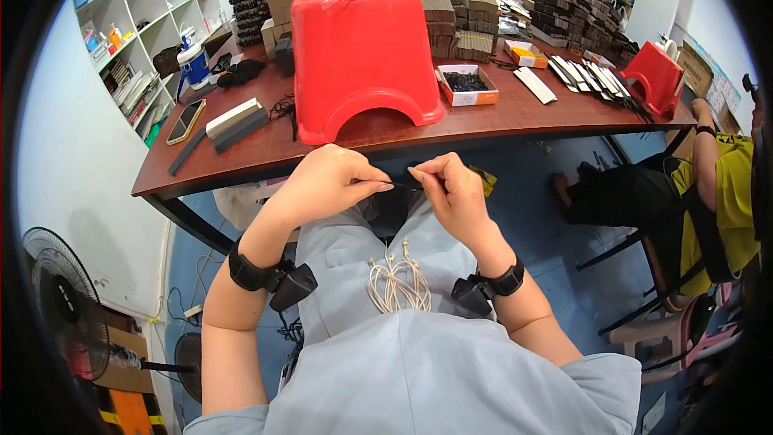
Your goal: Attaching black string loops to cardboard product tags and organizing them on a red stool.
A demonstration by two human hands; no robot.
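Observation:
Over my lap, in front of the table edge, my left hand (342,184) pinches one end of a thin black strand (407,187). My right hand (452,193) pinches it a short way to the right, with the strand stretched between the fingertips. Its exact kind is too small to tell. Below the hands, a looped bundle of beige cord (400,283) lies on my grey clothes. A red plastic stool (366,56) stands on the table just beyond my hands, its arched cutout facing me.
On the brown table (241,145) are a phone (186,121), stacked strips (236,124), a box of small black pieces (467,84), white strips (592,76) and piled dark bundles (555,12). A fan (64,298) stands left. A person in yellow (729,209) sits right.

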